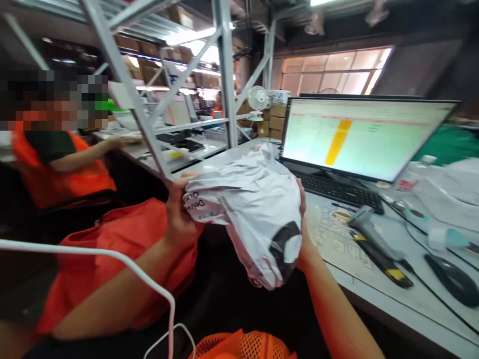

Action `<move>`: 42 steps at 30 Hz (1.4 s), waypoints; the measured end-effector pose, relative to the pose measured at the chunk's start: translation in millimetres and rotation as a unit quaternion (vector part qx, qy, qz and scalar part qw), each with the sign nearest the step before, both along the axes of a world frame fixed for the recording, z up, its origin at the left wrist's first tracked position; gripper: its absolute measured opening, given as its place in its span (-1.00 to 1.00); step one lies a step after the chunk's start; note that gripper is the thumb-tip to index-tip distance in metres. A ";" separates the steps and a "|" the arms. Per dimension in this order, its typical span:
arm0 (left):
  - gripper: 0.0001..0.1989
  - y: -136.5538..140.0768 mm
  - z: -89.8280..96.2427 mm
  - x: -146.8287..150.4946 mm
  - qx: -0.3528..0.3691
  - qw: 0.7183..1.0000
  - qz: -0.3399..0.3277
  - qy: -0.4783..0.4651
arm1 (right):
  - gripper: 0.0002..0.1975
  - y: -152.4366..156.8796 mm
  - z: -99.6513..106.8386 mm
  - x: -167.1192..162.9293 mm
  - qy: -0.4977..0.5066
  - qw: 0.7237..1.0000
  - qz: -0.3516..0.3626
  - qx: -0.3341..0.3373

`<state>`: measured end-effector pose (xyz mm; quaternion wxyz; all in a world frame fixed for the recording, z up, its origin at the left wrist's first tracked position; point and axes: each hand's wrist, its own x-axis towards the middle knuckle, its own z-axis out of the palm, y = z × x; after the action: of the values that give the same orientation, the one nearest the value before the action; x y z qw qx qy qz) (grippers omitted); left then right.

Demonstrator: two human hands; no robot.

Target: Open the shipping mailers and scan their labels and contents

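Observation:
A crumpled white plastic mailing bag (254, 199) with black print is held up in front of me, between my two hands. My left hand (179, 212) grips its left end, beside some partly readable lettering. On the bag's right side is my right hand (304, 224), mostly behind the plastic, with only its outer edge and wrist showing. What the bag contains cannot be seen. To the right of the bag, a keyboard (337, 188) lies below a monitor (366, 134) that displays a table with a yellow column.
On the desk (337, 254) at right lie a barcode scanner (374, 232), a black-and-yellow utility knife (385, 262) and a mouse (452, 279). A red bag (130, 239) is at my left. White cable (112, 253) crosses my left forearm. Metal shelf posts (224, 75) stand ahead; a co-worker (71, 154) sits left.

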<state>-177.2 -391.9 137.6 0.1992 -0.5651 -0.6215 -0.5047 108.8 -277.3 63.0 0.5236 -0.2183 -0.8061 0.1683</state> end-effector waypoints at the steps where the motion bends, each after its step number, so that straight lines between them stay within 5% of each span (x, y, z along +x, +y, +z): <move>1: -0.47 10.0 -21.0 11.6 0.017 0.996 -0.085 -0.023 | 0.03 2.7 -3.6 14.7 0.001 1.000 -0.015 0.017; 4: -0.48 33.1 -79.6 15.6 -0.012 0.965 -0.260 -0.032 | -0.27 7.2 -29.0 58.1 -0.015 0.997 -0.044 0.063; 7: -0.41 46.5 -109.1 -7.3 -0.143 0.934 -0.324 0.051 | -0.32 3.7 -57.8 88.8 -0.076 0.995 -0.038 0.058; 11: -0.04 45.5 -97.1 -19.7 -0.234 0.922 -0.264 0.159 | -0.33 -5.3 -70.6 99.0 -0.135 0.989 -0.059 0.008; 15: 0.30 41.1 -90.4 24.6 -0.219 0.904 -0.252 0.268 | -0.37 -6.0 -65.7 87.7 -0.129 0.989 -0.075 0.013; 19: 0.00 43.6 -110.8 66.7 -0.158 0.884 -0.251 0.362 | -0.39 -7.5 -62.0 80.7 -0.126 0.989 -0.080 0.011; 23: -0.33 36.9 -114.9 54.1 -0.122 0.880 -0.275 0.367 | -0.51 -17.2 -40.4 92.3 -0.135 0.989 -0.067 0.009; 28: -0.32 27.3 -73.6 15.2 -0.207 0.851 -0.319 0.362 | -0.66 7.8 8.8 111.2 -0.126 0.980 -0.148 0.037; 34: -0.22 76.2 42.3 46.1 -0.411 0.760 -0.430 0.261 | -0.39 86.2 13.1 98.6 -0.159 0.971 -0.168 -0.055; 37: -0.09 122.1 82.8 73.8 -0.525 0.651 -0.509 0.206 | -0.16 97.2 -1.4 94.2 -0.165 0.966 -0.150 -0.131; 39: -0.18 151.7 87.0 91.2 -0.582 0.586 -0.533 0.181 | -0.01 92.4 -11.7 92.2 -0.185 0.959 -0.131 -0.168; 40: -0.26 164.7 81.1 100.5 -0.592 0.599 -0.508 0.180 | 0.02 87.9 -16.3 90.3 -0.192 0.958 -0.119 -0.179; 41: -0.34 176.0 70.3 110.3 -0.585 0.644 -0.457 0.187 | 0.04 82.8 -20.3 87.5 -0.195 0.957 -0.107 -0.184; 42: -0.38 185.3 55.4 120.0 -0.556 0.717 -0.369 0.202 | 0.04 77.6 -23.5 83.7 -0.194 0.959 -0.095 -0.184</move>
<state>-57.2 -206.6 193.1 -0.2322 -0.8471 -0.4774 0.0247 192.6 -199.7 39.4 0.3218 -0.4152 -0.8227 0.2173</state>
